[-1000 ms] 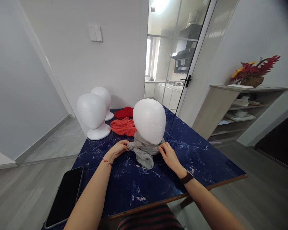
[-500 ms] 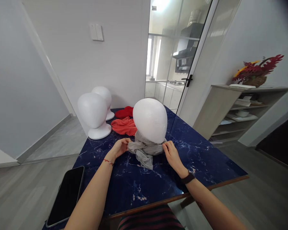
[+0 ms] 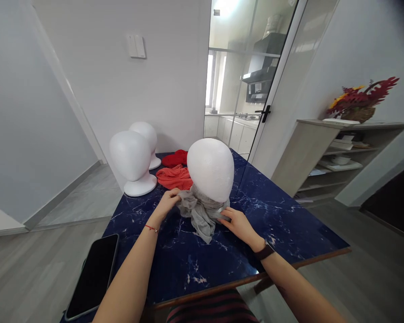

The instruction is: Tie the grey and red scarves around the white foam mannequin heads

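Note:
A white foam mannequin head (image 3: 210, 168) stands in the middle of the dark blue marble table (image 3: 283, 224). A grey scarf (image 3: 199, 212) is wrapped round its neck, with a loose end hanging toward me. My left hand (image 3: 168, 202) pinches the scarf at the left side of the neck. My right hand (image 3: 237, 223) grips the scarf low on the right, close to the table top. A red string is on my left wrist and a dark watch on my right.
Two more white foam heads (image 3: 132, 160) stand at the back left. An orange scarf (image 3: 175, 177) and a red scarf (image 3: 175, 158) lie behind the near head. A black phone (image 3: 94, 273) rests at the front left corner. A shelf unit (image 3: 326, 157) stands right.
My right hand dropped from the right side of the neck to the scarf's lower part near the table. My left hand rose slightly on the left. The scarf looks looser and fuller.

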Motion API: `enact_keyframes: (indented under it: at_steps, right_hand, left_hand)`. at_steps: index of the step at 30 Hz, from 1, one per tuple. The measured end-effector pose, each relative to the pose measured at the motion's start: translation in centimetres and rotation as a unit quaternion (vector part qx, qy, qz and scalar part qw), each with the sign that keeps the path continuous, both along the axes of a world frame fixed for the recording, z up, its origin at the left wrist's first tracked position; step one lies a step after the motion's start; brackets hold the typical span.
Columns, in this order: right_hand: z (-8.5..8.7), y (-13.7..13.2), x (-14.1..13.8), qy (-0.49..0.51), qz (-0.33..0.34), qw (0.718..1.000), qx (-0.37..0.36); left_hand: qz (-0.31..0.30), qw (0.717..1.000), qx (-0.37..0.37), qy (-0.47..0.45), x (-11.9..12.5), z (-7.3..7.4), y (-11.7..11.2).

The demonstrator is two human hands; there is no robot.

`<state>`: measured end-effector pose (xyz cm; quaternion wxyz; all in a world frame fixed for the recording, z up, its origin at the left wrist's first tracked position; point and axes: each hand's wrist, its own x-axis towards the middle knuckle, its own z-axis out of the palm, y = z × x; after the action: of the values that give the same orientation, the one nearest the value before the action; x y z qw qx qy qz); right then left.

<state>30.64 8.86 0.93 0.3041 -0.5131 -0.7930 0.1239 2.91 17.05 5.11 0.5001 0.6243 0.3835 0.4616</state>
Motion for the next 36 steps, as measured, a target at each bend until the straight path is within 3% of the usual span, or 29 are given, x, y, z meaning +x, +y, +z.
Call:
enact_keyframes:
  at_steps: [3,5,7,10,15,17,19,21,23,26,28,32,34,36]
  right_hand:
    - [-0.1,0.3,0.3,0.063,-0.046,0.997,0.019]
    - [-0.1,0.4,0.3,0.115,-0.075,0.99,0.034]
    - [0.1,0.4,0.3,0.151,-0.091,0.983,0.042]
    - [0.5,0.1,0.1,0.176,-0.077,0.981,0.038]
    - [0.9,-0.4,-0.2,0.2,-0.054,0.978,0.04]
    - [0.9,-0.5,0.0,0.232,-0.077,0.969,0.035]
    - [0.8,-0.3,0.3,0.271,-0.117,0.955,0.034]
    - [0.6,0.0,0.7,0.325,-0.173,0.929,0.044]
    - [0.4,0.5,1.2,0.413,-0.219,0.882,0.054]
    - [0.1,1.4,2.0,0.566,-0.239,0.788,0.037]
    - [-0.3,1.9,2.6,0.63,-0.248,0.736,0.023]
    - [-1.7,2.8,4.0,0.687,-0.272,0.674,-0.005]
    - [-1.9,3.6,4.8,0.694,-0.267,0.667,-0.049]
    - [-1.1,5.1,5.5,0.68,-0.251,0.683,-0.091]
  left_hand:
    - [0.03,0.988,-0.048,-0.143,-1.4,0.3,0.3]
    - [-0.014,0.971,-0.104,-0.215,-1.9,0.4,0.2]
    - [-0.084,0.957,-0.169,-0.221,-1.9,0.4,-0.1]
    - [-0.148,0.961,-0.203,-0.112,-0.5,-0.1,-0.7]
    - [-0.214,0.958,-0.114,0.154,2.6,-1.1,-1.8]
    - [-0.169,0.949,-0.015,0.266,3.0,-1.2,-2.0]
    - [-0.077,0.925,0.09,0.362,2.7,-1.1,-1.9]
    - [0.012,0.896,0.138,0.422,1.9,-1.1,-1.6]
    - [0.098,0.883,0.127,0.442,0.9,-1.1,-1.1]
    - [0.204,0.866,0.098,0.446,0.0,-1.4,-0.6]
    - [0.231,0.85,0.104,0.461,-0.1,-1.9,-0.5]
    - [0.253,0.827,0.129,0.484,1.0,-2.8,-1.0]
    - [0.278,0.82,0.15,0.477,1.8,-3.0,-1.3]
    - [0.266,0.831,0.179,0.454,2.5,-2.8,-1.6]
